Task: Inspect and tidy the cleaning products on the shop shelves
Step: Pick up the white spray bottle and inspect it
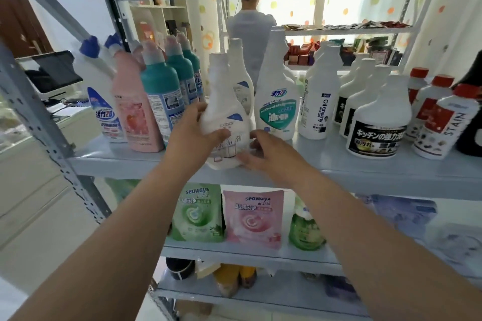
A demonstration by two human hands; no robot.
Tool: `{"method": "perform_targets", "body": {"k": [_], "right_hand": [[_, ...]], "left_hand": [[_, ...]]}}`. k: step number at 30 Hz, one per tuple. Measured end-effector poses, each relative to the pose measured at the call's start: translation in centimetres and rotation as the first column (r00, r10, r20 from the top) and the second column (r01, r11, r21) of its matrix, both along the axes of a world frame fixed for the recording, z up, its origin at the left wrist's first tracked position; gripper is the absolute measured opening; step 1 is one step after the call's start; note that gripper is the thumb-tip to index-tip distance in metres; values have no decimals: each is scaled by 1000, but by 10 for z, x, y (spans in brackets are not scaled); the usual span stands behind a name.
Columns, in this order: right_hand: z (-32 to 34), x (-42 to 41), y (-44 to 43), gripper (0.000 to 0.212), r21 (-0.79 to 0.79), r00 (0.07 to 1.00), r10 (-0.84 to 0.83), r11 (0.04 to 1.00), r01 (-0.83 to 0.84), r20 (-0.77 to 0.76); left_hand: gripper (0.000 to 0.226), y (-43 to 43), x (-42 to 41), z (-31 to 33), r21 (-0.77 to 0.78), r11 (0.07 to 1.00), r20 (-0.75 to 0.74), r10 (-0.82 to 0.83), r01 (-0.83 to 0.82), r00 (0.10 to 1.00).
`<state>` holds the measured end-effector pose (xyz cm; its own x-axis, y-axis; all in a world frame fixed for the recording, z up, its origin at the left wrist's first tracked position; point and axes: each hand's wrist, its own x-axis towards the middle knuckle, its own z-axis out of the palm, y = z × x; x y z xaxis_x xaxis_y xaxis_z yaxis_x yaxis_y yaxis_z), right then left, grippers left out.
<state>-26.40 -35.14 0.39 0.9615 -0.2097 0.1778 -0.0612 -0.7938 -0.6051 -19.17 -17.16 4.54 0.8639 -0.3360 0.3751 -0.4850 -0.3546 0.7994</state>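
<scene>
A white cleaner bottle (pixel 221 101) with a pale label stands tilted at the front edge of the grey shelf (pixel 365 172). My left hand (pixel 191 135) grips its left side, thumb across the label. My right hand (pixel 271 154) rests against its lower right side, fingers spread. A matching white bottle (pixel 241 73) stands right behind it. To the right is a white bottle with a green label (pixel 277 91), and to the left are teal bottles (pixel 161 86) and a pink bottle (pixel 135 112).
More white bottles (pixel 317 96), a black-labelled one (pixel 378 122) and red-capped ones (pixel 443 122) fill the shelf's right side. Refill pouches (pixel 198 212) stand on the shelf below. A person (pixel 247 31) stands behind the shelving. A perforated steel upright (pixel 39 122) rises at the left.
</scene>
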Motion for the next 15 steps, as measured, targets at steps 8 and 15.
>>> {"method": "perform_targets", "body": {"k": [8,15], "right_hand": [[-29,-49,95,23,822,981,-61,556,-119,183],[-93,-92,167,65,853,917,-378,514,93,128]], "left_hand": [[45,61,-39,-37,-214,960,-149,-217,183,965],[103,127,-82,-121,231,888,-152,-370,397,916]]}}
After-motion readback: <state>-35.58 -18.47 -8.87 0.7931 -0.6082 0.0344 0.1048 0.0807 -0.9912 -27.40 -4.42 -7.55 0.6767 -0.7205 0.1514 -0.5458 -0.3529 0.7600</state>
